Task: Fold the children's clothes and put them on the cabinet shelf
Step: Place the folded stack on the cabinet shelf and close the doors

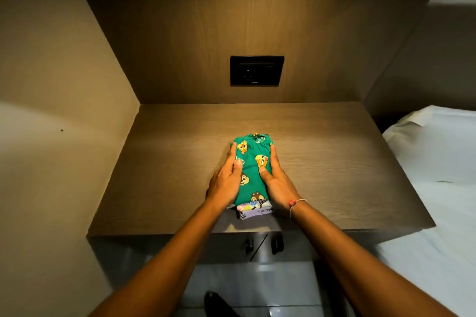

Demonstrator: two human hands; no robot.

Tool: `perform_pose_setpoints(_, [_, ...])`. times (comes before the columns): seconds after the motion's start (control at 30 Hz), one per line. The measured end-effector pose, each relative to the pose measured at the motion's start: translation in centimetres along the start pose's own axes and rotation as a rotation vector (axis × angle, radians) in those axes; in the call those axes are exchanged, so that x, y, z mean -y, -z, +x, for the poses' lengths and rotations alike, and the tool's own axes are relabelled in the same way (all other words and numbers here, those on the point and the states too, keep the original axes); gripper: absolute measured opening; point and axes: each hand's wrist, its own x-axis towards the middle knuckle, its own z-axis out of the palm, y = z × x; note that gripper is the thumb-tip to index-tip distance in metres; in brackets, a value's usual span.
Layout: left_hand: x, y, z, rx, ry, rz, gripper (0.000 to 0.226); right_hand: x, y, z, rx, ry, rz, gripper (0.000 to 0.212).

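Here L hand (pixel 226 180), R hand (pixel 277 184) flat, pressing green garment (pixel 253 175).

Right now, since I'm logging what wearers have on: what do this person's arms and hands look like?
Both arms are bare: no sleeves, no gloves. The left hand shows no ring. The right hand has at its wrist a thin pale thread bracelet with a pink bead or knot.

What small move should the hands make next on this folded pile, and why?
Probably slide the green garment a little toward the near edge to square the pile. The left hand and right hand flank it with straight fingers, thumbs on top, and the lilac garment beneath sticks out at the near end.
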Motion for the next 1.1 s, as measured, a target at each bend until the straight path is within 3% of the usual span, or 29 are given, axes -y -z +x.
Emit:
perform_pose_setpoints(0.1, [-0.2,0.0,-1.3,0.014,-0.008,-0.107,0.046,0.2,0.0,-1.4,0.053,0.012,0.288,0.066])
perform_pose_setpoints(0.33, [-5.3,-0.9,-9.7,-0.108,-0.217,-0.305,0.047,2.5,4.0,-9.9,0.013,0.240,0.316,0.063])
perform_pose_setpoints(0.47, [-11.6,-0.7,-15.2,-0.124,-0.422,-0.416,0.044,5.4,9.2,-15.6,0.011,0.428,0.419,0.064])
perform_pose_setpoints(0.77, [-28.4,1.9,-22.3,-0.062,-0.940,-0.559,0.044,16.4,21.5,-25.5,-0.137,0.830,0.385,0.065])
perform_pose_setpoints(0.97, [-38.5,3.7,-20.3,-0.067,-1.033,-0.507,0.045,24.2,27.8,-25.4,-0.315,0.884,0.308,0.063])
perform_pose_setpoints(1.1, [-44.3,4.4,-16.3,-0.018,-0.994,-0.472,0.044,28.5,32.0,-22.5,-0.352,0.791,0.303,0.065])
